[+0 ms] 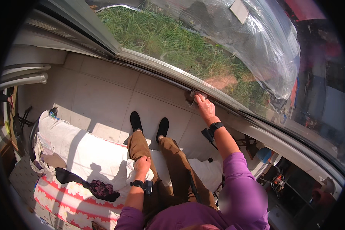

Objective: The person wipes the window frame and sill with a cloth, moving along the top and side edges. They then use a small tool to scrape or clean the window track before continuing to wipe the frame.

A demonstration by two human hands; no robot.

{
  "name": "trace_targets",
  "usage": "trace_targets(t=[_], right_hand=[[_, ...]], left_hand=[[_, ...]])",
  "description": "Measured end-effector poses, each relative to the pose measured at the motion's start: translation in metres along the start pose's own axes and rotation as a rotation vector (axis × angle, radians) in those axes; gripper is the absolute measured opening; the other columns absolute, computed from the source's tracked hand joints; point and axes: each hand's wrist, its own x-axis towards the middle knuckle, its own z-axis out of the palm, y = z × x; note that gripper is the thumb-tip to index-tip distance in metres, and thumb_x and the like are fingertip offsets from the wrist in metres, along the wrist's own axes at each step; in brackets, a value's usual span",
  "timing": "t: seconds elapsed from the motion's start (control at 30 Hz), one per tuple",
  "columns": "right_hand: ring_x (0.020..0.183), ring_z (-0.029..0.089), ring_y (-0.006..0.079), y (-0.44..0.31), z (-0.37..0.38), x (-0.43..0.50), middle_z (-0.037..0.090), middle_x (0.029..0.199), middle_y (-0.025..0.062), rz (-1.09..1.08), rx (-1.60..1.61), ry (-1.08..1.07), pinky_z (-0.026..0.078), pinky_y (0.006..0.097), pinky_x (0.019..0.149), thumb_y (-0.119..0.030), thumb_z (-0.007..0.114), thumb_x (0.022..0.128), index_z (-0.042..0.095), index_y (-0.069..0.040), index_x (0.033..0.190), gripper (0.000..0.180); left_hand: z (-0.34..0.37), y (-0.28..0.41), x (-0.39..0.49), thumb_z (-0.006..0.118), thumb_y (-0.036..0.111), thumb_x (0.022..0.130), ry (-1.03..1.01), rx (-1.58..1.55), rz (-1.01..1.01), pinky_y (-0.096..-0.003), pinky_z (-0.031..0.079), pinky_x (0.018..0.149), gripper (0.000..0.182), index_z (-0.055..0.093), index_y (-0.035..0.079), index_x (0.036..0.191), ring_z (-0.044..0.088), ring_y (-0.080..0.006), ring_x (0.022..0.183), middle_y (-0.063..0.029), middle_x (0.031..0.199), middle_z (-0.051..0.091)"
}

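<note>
My right hand point(205, 106) grips a crumpled greyish rag point(190, 99) and presses it against the inner edge of the window sill point(178, 69). Just beyond the rag runs the frame's lower rail, below the glass pane point(276, 109). Down by my thigh, my left hand point(143, 164) is closed around a bunched white cloth point(130, 172); its fingers are curled and partly hidden. Both wrists wear black straps with small devices.
Behind my legs stands a couch or bed with a white cover point(103, 149) and a red-striped floral cloth point(74, 198). A black garment point(72, 176) lies on it. A blue container point(264, 154) stands at right. Outside are grass point(161, 37) and plastic sheeting point(264, 49).
</note>
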Motion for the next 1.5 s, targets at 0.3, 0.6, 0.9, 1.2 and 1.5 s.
trace_targets(t=[0.3, 0.6, 0.9, 1.2, 1.5], right_hand=[[0.086, 0.068, 0.0286, 0.049, -0.037, -0.079, 0.058, 0.122, 0.0033, 0.283, 0.01, 0.107, 0.056, 0.0404, 0.065, -0.007, 0.053, 0.086, 0.055, -0.011, 0.108, 0.023], [0.081, 0.068, 0.0239, -0.048, -0.02, 0.045, 0.054, 0.131, 0.0046, -0.175, -0.054, 0.096, 0.058, 0.0343, 0.064, -0.01, 0.057, 0.083, 0.052, -0.011, 0.118, 0.035], [0.079, 0.069, 0.027, 0.048, 0.005, -0.051, 0.059, 0.126, 0.0023, 0.084, -0.022, 0.046, 0.058, 0.0385, 0.066, -0.008, 0.053, 0.086, 0.054, -0.014, 0.113, 0.028], [0.084, 0.068, 0.0293, 0.038, -0.041, -0.077, 0.059, 0.122, 0.0021, 0.234, 0.063, 0.086, 0.056, 0.0409, 0.068, -0.009, 0.057, 0.084, 0.058, -0.013, 0.112, 0.029], [0.078, 0.065, 0.0182, -0.15, -0.07, 0.142, 0.053, 0.136, 0.0048, -0.547, -0.054, 0.297, 0.056, 0.032, 0.058, -0.011, 0.059, 0.081, 0.058, -0.011, 0.117, 0.037]], left_hand=[[-0.007, 0.0, -0.009, 0.056, 0.037, 0.091, 0.054, -0.076, 0.011, -0.0497, 0.05, 0.078, 0.033, 0.069, 0.007, 0.091, 0.064, -0.0416, 0.088, -0.0201, 0.091, 0.069], [-0.004, 0.006, -0.008, 0.056, 0.037, 0.091, 0.086, -0.103, 0.019, -0.0497, 0.05, 0.074, 0.033, 0.068, 0.007, 0.089, 0.064, -0.042, 0.085, -0.0204, 0.089, 0.068], [-0.002, 0.005, -0.001, 0.057, 0.038, 0.09, 0.073, -0.093, 0.002, -0.0496, 0.05, 0.076, 0.032, 0.069, 0.008, 0.091, 0.065, -0.0421, 0.087, -0.0199, 0.09, 0.069], [-0.016, 0.002, -0.004, 0.061, 0.035, 0.089, 0.163, -0.212, 0.063, -0.0505, 0.049, 0.072, 0.031, 0.067, 0.005, 0.087, 0.063, -0.0438, 0.082, -0.0214, 0.084, 0.067], [-0.022, -0.025, 0.003, 0.057, 0.037, 0.09, 0.047, -0.234, 0.028, -0.0514, 0.05, 0.077, 0.032, 0.067, 0.007, 0.088, 0.064, -0.0422, 0.088, -0.022, 0.091, 0.068]])
